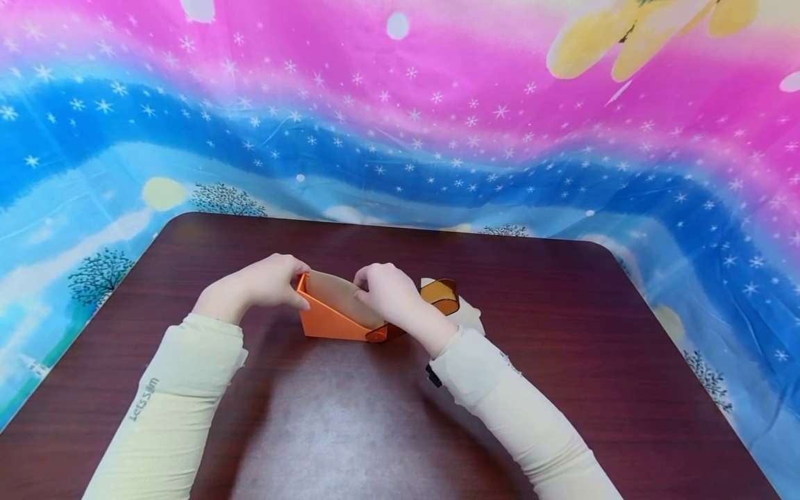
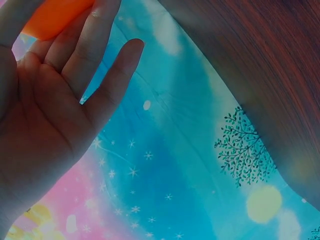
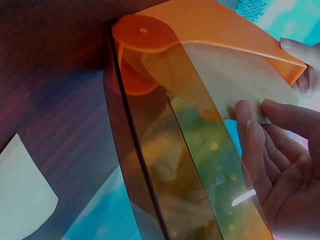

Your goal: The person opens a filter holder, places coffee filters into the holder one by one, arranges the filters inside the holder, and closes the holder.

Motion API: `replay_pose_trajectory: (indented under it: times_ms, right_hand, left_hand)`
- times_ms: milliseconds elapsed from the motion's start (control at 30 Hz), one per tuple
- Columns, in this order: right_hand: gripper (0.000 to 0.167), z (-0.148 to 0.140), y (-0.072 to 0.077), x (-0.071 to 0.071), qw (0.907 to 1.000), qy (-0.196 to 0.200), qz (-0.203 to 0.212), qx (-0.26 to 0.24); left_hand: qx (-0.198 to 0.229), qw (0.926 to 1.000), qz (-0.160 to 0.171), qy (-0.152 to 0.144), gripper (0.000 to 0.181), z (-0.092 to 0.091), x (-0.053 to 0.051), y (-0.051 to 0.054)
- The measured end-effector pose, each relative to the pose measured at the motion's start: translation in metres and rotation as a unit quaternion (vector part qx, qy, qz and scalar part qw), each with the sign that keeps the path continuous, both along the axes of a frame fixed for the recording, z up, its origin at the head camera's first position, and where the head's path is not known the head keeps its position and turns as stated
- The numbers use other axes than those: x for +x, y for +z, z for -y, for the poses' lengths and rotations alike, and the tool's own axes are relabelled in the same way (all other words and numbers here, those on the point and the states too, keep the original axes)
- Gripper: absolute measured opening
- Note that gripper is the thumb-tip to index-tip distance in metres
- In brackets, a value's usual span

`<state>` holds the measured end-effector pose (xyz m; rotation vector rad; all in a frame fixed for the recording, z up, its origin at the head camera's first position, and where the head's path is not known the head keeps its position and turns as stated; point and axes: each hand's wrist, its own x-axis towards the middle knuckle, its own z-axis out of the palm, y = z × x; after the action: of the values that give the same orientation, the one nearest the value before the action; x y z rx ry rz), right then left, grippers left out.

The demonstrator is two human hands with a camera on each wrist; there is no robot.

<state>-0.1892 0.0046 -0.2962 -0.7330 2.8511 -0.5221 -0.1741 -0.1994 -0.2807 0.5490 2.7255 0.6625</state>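
An orange box (image 1: 337,323) with a hinged see-through amber lid (image 1: 440,292) stands on the table, its lid swung open to the right. A beige paper coffee filter (image 1: 340,295) with a crimped edge sits upright inside the box. My left hand (image 1: 269,278) grips the tall left end of the box between thumb and fingers; the left wrist view catches only a corner of the orange box (image 2: 57,17) behind the fingers. At the filter's upper edge, my right hand (image 3: 280,160) pinches the paper between thumb and fingers. Whether several filters are stacked there cannot be told.
Another pale paper filter (image 3: 25,195) lies on the table to the right, partly behind the lid and right forearm in the head view. The dark wooden table (image 1: 562,333) has rounded far corners. A colourful printed cloth (image 1: 400,139) hangs around it.
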Motion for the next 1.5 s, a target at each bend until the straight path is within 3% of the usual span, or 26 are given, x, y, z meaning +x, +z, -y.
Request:
replay_pose_trajectory:
  times_ms: [433,767,900,1033,1267,1400,1500]
  right_hand:
    - [0.011,0.007,-0.009,0.002,0.9998,0.001,0.010,0.019]
    - [0.012,0.008,-0.009,0.001,0.9977,-0.004,-0.015,0.066]
    - [0.013,0.002,0.001,0.002,0.9965,-0.005,-0.038,0.074]
    - [0.017,-0.012,0.024,0.003,0.9964,-0.018,-0.070,0.044]
    - [0.024,-0.059,0.064,-0.012,0.9916,-0.086,-0.088,-0.039]
    - [0.028,-0.092,0.069,-0.027,0.9842,-0.143,-0.078,-0.069]
    - [0.030,-0.112,0.059,-0.040,0.9809,-0.175,-0.063,-0.057]
  left_hand:
    - [0.009,0.9999,0.010,0.007,0.030,-0.001,0.000,0.001]
    - [0.007,0.9999,0.012,0.008,0.031,-0.002,0.000,0.002]
    - [0.004,0.9999,0.009,0.006,0.030,-0.001,0.000,0.001]
    - [0.000,0.9999,0.008,0.006,0.032,0.000,0.000,0.000]
    - [-0.002,1.0000,0.003,0.007,0.033,0.001,0.000,-0.001]
    - [0.001,1.0000,0.002,0.005,0.034,0.001,0.000,-0.001]
    - [0.002,1.0000,0.001,0.003,0.033,0.000,0.000,-0.002]
